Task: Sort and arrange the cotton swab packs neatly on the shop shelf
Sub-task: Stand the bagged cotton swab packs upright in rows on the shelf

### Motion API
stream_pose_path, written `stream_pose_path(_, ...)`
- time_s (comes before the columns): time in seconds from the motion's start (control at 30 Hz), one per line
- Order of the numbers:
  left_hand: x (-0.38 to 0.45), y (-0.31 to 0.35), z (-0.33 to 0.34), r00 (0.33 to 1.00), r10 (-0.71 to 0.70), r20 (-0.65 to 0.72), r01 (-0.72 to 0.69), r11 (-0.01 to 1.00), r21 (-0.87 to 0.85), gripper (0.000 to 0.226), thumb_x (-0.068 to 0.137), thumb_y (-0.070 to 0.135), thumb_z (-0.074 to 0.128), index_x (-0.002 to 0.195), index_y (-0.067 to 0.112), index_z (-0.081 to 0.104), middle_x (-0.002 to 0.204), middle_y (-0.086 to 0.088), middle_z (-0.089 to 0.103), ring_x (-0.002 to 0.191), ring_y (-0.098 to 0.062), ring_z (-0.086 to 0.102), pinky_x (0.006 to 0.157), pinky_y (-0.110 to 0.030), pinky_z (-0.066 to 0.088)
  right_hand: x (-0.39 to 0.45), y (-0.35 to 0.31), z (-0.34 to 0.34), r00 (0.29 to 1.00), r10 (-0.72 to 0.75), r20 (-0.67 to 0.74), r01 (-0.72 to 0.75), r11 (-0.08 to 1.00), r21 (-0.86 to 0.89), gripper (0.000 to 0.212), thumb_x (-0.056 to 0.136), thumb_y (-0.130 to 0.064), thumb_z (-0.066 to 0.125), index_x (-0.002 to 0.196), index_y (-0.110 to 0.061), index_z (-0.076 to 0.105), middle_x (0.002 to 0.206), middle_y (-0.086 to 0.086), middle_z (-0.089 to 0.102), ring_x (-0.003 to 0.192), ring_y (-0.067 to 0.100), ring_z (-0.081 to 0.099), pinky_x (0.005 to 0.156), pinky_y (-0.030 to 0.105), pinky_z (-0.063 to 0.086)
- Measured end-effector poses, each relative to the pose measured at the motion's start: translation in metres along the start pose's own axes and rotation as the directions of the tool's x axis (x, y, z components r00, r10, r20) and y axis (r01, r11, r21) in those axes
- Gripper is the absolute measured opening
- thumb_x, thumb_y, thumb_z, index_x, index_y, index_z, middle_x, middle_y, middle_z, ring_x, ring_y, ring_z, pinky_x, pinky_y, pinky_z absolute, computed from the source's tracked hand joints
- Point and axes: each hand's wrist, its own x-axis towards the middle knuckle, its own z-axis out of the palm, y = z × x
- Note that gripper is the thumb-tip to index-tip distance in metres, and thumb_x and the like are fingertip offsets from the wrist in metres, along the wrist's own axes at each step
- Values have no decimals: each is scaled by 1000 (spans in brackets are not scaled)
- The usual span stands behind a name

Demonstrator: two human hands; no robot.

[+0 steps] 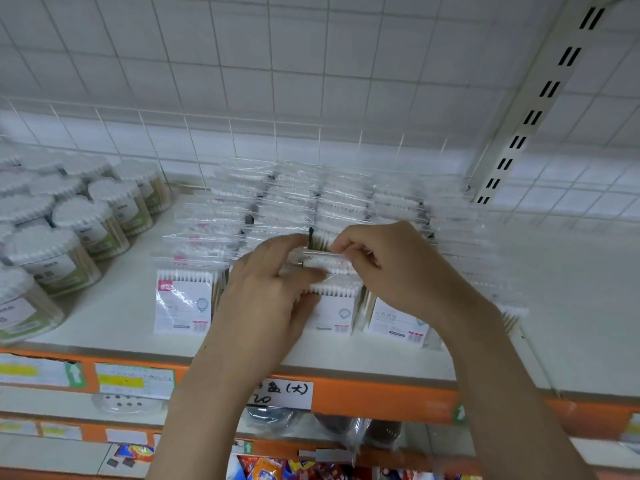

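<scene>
1. The fingers (349, 244) of the right hand (398, 268) are curled and pinch the top edge of one cotton swab pack (327, 265), from the 3 o'clock side.
2. The fingers (294, 268) of the left hand (266, 292) are also curled on the same pack, gripping it from the 9 o'clock side, so both hands hold it together.
3. This pack is just above the front row of the standing packs (183, 303), near the middle of the white shelf (114, 306).
4. Behind it, toward 12 o'clock, more clear packs (294, 199) stand in several rows up to the wire grid back (242, 81).
5. At 9 o'clock on the same shelf, round tubs of swabs (69, 237) are grouped closely together.
6. At 6 o'clock, the orange shelf edge (381, 393) carries a handwritten price label (284, 393), partly hidden by the left forearm.
7. A slotted upright post (540, 109) rises at 2 o'clock.
</scene>
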Motion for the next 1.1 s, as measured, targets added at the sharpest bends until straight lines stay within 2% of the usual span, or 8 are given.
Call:
stream_pose_path(0.13,6,-6,-1,999,37,31,-35,998,-48,26,68,11,77,93,14,73,108,-9,67,98,-27,65,86,-50,49,2,-1,-5,999,39,-10,-38,997,68,23,93,-12,49,101,-23,67,81,-4,70,68,8,65,64,23,51)
stream_pose_path(0.23,9,-8,-5,997,44,58,-40,996,-79,21,73,22,66,92,17,73,103,-2,68,94,-24,66,84,-47,50,9,-1,-9,995,59,-86,-57,998,31,22,91,-13,51,104,-19,67,92,-5,69,81,8,64,73,20,50)
stream_pose_path(0.33,11,-11,-8,995,49,84,-39,993,-115,22,78,25,62,95,17,73,105,0,67,95,-22,65,82,-47,49,21,0,-9,989,52,-136,-67,992,-106,21,89,-12,53,105,-15,67,96,-3,67,83,6,56,75,20,42)
stream_pose_path(0.57,12,-18,-11,992,69,105,-57,992,-109,34,78,28,58,106,12,67,105,0,66,97,-25,61,81,-45,49,38,-4,3,987,141,-73,-155,960,-235,23,90,-18,52,109,-11,63,96,5,66,90,20,60,82,31,49)
stream_pose_path(0.73,12,-23,-12,987,113,117,-98,987,-123,32,77,23,56,103,13,70,108,0,66,101,-25,61,81,-47,48,38,-10,5,987,136,-85,-154,948,-277,20,89,-15,52,100,-15,68,90,-1,65,83,15,58,79,30,47)
stream_pose_path(0.87,12,-24,-11,985,129,111,-113,984,-138,28,76,21,57,97,14,73,106,0,67,98,-25,62,81,-47,48,37,-14,-1,975,92,-204,-153,939,-307,20,89,-13,51,94,-17,70,81,-4,53,74,12,51,67,22,36)
stream_pose_path(1.0,13,-27,-11,981,155,118,-138,981,-138,27,77,21,57,98,14,73,108,-2,67,96,-27,63,80,-49,49,27,-22,-13,926,121,-359,-175,977,-120,18,87,-8,51,89,-16,67,50,-14,46,42,5,44,47,17,36)
stream_pose_path(1.1,12,-27,-12,981,159,115,-143,981,-135,26,79,20,57,98,14,73,108,-2,67,96,-26,64,80,-47,49,17,-29,-19,891,117,-438,-142,990,-24,20,85,-2,49,82,-15,63,47,-10,48,43,9,47,48,16,40)
